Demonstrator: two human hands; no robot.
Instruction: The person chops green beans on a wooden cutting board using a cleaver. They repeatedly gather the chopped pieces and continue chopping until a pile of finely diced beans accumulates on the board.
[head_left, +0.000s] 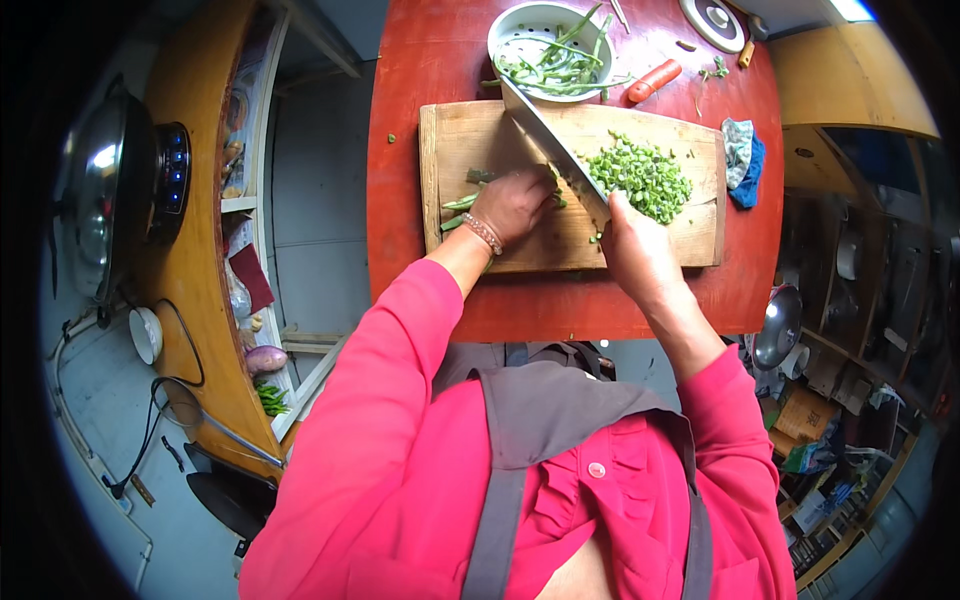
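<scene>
A thick wooden cutting board (480, 139) lies on a red table (405, 285). My right hand (637, 240) grips a broad-bladed kitchen cleaver (551, 142), its blade slanting away to the upper left. Left of the blade, my left hand (517, 199) presses a small bunch of green beans (461, 202) to the board with curled fingers. The cut ends show beside the blade; the rest of the bunch is partly under my hand. On the blade's other side rests a heap of chopped green beans (645, 176).
Behind the board stands a white perforated bowl (499, 45) of whole green beans (562, 56). A carrot (654, 81) lies to its right, and farther back a round lid (712, 22). Cloths (744, 165) lie right of the board. A shelf unit (240, 202) stands at the left.
</scene>
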